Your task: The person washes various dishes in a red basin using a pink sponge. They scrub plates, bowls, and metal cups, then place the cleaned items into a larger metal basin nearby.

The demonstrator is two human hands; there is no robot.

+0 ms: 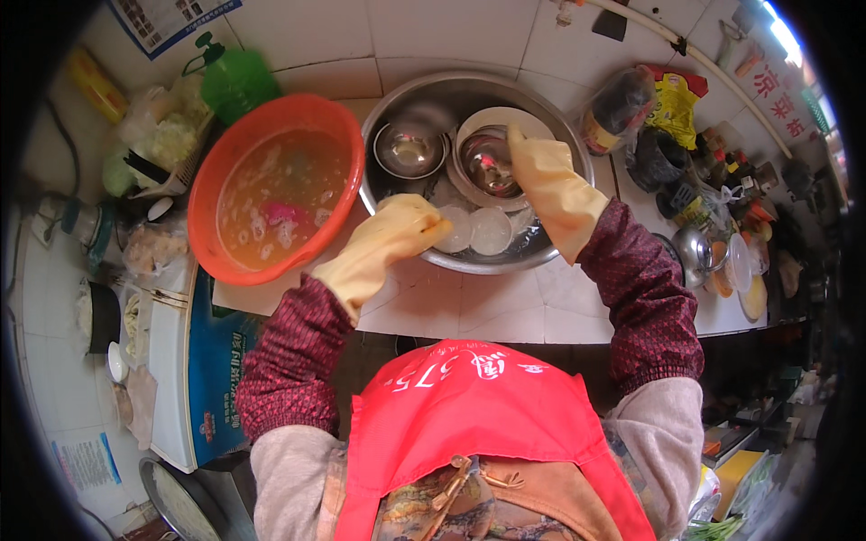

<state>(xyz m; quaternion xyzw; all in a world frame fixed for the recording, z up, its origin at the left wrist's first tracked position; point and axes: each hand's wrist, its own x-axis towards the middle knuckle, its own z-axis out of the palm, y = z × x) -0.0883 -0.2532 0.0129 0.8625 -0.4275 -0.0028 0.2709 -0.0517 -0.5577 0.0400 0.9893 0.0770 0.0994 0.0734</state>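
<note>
Both my hands wear pale yellow rubber gloves. A wide metal basin in front of me holds dishes in water. Closed over the basin's near-left rim, my left hand has its fingers curled in; what they hold, if anything, is hidden. Beside it lie round translucent dishes. On the basin's right side my right hand grips the edge of a shiny metal bowl, its fingertips partly hidden. That bowl rests over a white plate. Another metal bowl sits at the basin's left.
An orange-red tub of cloudy water with a pink thing in it touches the basin's left. Behind the tub is a green plastic jug. Dark bottles, a yellow packet and a metal pot crowd the counter at right.
</note>
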